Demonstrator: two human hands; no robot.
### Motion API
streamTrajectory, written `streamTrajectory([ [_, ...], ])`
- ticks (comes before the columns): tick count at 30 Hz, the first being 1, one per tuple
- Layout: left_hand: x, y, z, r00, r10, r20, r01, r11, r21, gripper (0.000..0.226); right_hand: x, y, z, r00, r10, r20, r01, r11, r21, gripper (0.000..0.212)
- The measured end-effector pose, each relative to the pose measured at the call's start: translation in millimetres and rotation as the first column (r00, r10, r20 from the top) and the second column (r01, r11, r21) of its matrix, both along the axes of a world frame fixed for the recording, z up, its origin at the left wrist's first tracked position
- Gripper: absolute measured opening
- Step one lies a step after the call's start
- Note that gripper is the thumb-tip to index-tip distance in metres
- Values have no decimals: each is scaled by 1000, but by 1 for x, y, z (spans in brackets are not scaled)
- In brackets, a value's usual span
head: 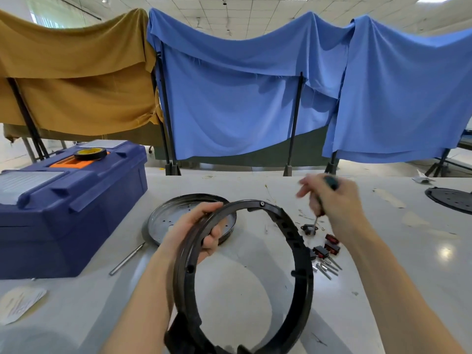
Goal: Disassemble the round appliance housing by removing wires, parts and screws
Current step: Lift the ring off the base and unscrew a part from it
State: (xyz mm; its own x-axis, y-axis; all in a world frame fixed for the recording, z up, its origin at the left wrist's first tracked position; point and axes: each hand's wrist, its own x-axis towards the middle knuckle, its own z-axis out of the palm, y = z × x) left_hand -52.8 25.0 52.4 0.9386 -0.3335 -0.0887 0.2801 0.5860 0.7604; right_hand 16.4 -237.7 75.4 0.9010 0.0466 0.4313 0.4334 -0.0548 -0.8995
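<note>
My left hand point(196, 228) grips the upper left rim of a black round housing ring point(301, 272), held tilted above the white table. My right hand point(337, 200) holds a screwdriver point(322, 200) with a dark green handle, tip down over a small black part point(309, 229) lying on the table to the right of the ring. Red and black switches point(329, 247) and several loose screws point(327, 268) lie just beyond the ring's right side. A round metal pan point(163, 221) lies behind my left hand.
A blue toolbox point(69, 208) with a roll of tape point(90, 153) on its lid stands at the left. A thin metal rod point(126, 259) lies beside it. A black round plate point(449, 199) sits at the far right. Cloth-draped racks point(229, 103) stand behind the table.
</note>
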Motion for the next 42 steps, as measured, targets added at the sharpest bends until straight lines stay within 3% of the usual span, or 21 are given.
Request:
streamTrajectory([
  [1,-1,2,1,1000,21,23,-21,1000,0,20,-2,0,7,994,-104,22,97,974,204,21],
  [3,-4,5,3,995,56,80,-57,998,15,24,-6,-3,18,980,-198,1,168,836,523,22],
  [6,-6,7,9,980,145,136,-156,984,80,25,-11,-8,22,971,-223,-82,220,709,670,38],
  [10,-5,3,15,953,194,233,-250,938,241,36,-12,-1,11,934,-221,-280,355,650,672,32],
  [13,-3,-1,17,949,218,229,-269,937,225,40,-15,9,3,937,-138,-322,328,669,667,32],
  [22,-8,1,19,954,173,245,-251,907,338,42,-20,31,5,957,-91,-275,253,724,642,32],
  [32,-11,-1,21,954,162,254,-240,918,314,39,-25,34,5,970,-121,-208,227,753,617,33],
  [36,-16,-4,27,945,186,270,-272,904,330,37,-27,30,7,990,-104,-96,140,813,565,38],
  [39,-23,-8,37,917,168,361,-327,836,441,47,-29,21,9,1000,-26,-6,25,866,499,39],
  [42,-30,-12,52,918,101,384,-293,826,482,31,-25,4,6,992,125,13,-118,890,440,34],
])
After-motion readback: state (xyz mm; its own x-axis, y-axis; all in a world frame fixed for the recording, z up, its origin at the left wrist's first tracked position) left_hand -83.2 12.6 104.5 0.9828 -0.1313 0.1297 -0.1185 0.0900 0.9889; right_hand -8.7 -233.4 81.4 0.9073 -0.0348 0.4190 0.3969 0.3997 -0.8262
